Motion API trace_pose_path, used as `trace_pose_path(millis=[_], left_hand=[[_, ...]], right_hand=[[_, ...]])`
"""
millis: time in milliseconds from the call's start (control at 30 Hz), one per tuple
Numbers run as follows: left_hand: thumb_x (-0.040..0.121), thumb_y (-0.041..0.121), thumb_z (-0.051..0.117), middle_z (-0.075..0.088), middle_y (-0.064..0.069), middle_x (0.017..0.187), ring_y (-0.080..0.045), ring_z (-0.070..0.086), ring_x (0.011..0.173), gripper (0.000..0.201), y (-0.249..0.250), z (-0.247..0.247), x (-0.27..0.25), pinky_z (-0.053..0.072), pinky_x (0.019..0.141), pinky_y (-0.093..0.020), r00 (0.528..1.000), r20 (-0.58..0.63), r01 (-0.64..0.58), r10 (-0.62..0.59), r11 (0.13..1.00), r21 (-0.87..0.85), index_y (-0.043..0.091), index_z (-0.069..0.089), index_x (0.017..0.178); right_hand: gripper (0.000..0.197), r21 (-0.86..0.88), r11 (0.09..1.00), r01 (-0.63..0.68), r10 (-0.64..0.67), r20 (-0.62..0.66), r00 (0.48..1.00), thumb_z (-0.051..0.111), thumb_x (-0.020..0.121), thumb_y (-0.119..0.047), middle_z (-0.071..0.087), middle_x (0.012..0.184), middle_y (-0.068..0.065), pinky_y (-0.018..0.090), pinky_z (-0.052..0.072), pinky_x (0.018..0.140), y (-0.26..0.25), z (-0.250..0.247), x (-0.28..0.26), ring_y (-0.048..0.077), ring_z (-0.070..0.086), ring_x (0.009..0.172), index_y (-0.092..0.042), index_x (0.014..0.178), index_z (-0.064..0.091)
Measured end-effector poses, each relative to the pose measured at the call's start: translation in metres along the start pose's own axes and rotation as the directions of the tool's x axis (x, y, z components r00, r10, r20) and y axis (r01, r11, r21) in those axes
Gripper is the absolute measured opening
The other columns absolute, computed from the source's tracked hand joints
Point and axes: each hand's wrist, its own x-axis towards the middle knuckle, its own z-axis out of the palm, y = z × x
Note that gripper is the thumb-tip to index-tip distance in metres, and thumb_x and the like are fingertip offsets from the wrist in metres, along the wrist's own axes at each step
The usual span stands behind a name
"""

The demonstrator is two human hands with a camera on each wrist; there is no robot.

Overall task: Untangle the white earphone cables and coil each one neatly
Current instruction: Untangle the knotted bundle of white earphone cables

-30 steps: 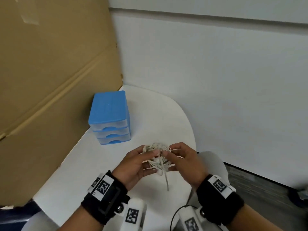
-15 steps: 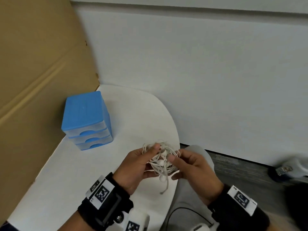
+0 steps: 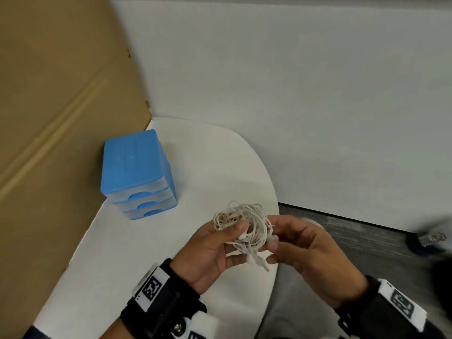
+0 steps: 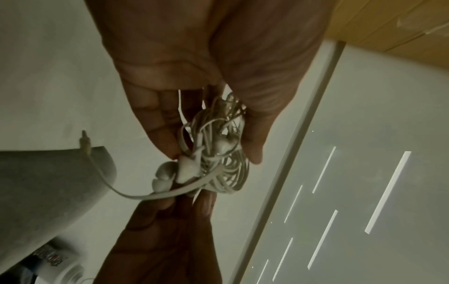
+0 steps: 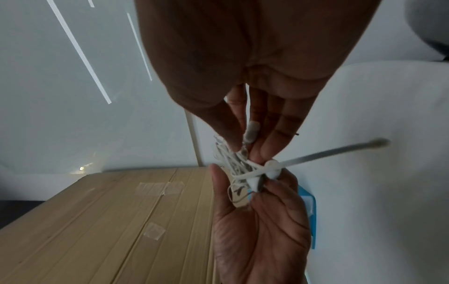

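White earphone cables (image 3: 244, 228) — one tangled wad, held up in the air between both hands, above the near edge of the white table (image 3: 151, 241) and clear of its surface. Left hand (image 3: 210, 253) grips the wad from its own side: thumb (image 3: 236, 227) pressed over the top of the loops, fingers curled underneath. In the left wrist view the loops sit against the left fingers (image 4: 155, 123), with white earbuds (image 4: 170, 173) bunched at the fingertips.

Right hand (image 3: 305, 253) pinches the opposite side of the wad; in the right wrist view its thumb and fingertips (image 5: 257, 151) close on the cables and one earbud. A loose cable end with a jack plug (image 4: 84, 142) sticks out below the hands — blurred in the right wrist view. How many separate cables are in the wad cannot be told.

Blue drawer box (image 3: 137, 172), with three clear drawers, stands on the table ahead of the left hand, well apart from it. Cardboard panel (image 3: 49, 118) rises on the outer side of the left hand, behind the box. White wall (image 3: 293, 94) ahead of both hands. Black wristbands with printed markers on both wrists (image 3: 156, 299).
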Motion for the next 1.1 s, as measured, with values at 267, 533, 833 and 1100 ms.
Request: trace_pose_path(millis=[267,533,833,1100], left_hand=[[0.076,0.017,0.067,0.066,-0.021,0.107,-0.020,0.071,0.074,0.050,-0.008,0.002,-0.004,0.058,0.060,-0.026,0.999,-0.033,-0.018,0.012,0.985,-0.172,-0.006,0.059,0.120],[0.078,0.014,0.065,0.070,-0.019,0.107,-0.025,0.069,0.084,0.042,-0.018,0.014,-0.018,0.059,0.072,-0.034,0.997,-0.017,-0.083,0.082,0.987,-0.139,0.000,0.061,0.117],[0.073,0.002,0.075,0.071,-0.017,0.103,-0.027,0.070,0.091,0.034,-0.030,0.020,-0.027,0.056,0.073,-0.034,0.964,0.047,-0.265,0.262,0.956,0.124,0.010,0.065,0.104],[0.052,0.014,0.076,0.073,-0.013,0.088,-0.024,0.070,0.083,0.033,-0.028,0.020,-0.030,0.055,0.066,-0.031,0.882,0.033,-0.470,0.469,0.875,0.113,0.021,0.074,0.084]], right_hand=[[0.028,-0.004,1.000,-0.030,0.028,-0.198,0.980,0.074,0.072,-0.013,0.072,0.085,0.018,0.033,0.055,0.064,0.007,0.016,-0.004,0.027,0.067,0.071,-0.005,0.097,0.065],[0.028,-0.032,0.997,-0.073,0.069,-0.108,0.992,0.073,0.075,-0.024,0.074,0.103,0.017,0.037,0.052,0.079,0.003,0.009,-0.024,0.028,0.068,0.088,-0.012,0.100,0.074],[0.021,-0.189,0.977,0.097,-0.137,-0.209,0.968,0.071,0.072,-0.023,0.076,0.097,0.013,0.033,0.053,0.080,0.001,-0.004,-0.038,0.024,0.067,0.089,-0.015,0.090,0.079],[0.016,-0.441,0.878,0.186,-0.270,-0.135,0.953,0.075,0.082,-0.006,0.077,0.087,0.003,0.041,0.057,0.086,-0.003,0.000,-0.045,0.024,0.072,0.088,-0.021,0.085,0.079]])
